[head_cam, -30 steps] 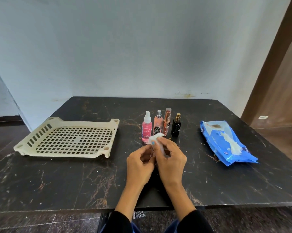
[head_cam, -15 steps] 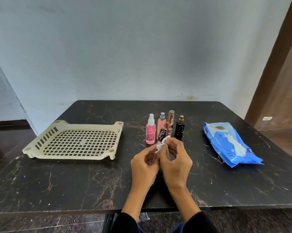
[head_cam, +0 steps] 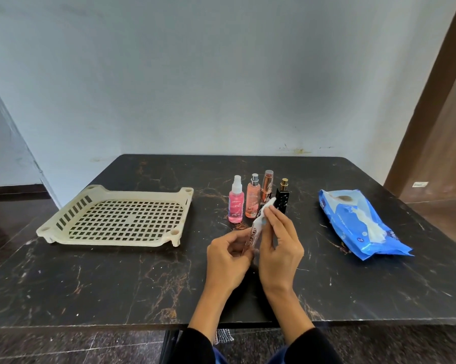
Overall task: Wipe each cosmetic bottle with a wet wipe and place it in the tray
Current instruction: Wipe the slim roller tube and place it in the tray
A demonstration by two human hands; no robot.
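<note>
Black marble-veined table (head_cam: 116,285) against pale blue wall (head_cam: 195,74), brown door (head_cam: 447,127) beside.

table (head_cam: 103,285) is black marble with rusty brown veins, tray (head_cam: 121,219) is cream with a square grid of holes, wipes pack (head_cam: 360,224) bright blue, then a pink spray bottle (head_cam: 236,206), a peachy one (head_cam: 252,202), a rose-gold tube (head_cam: 267,185), a black bottle (head_cam: 282,200) with gold cap
</note>
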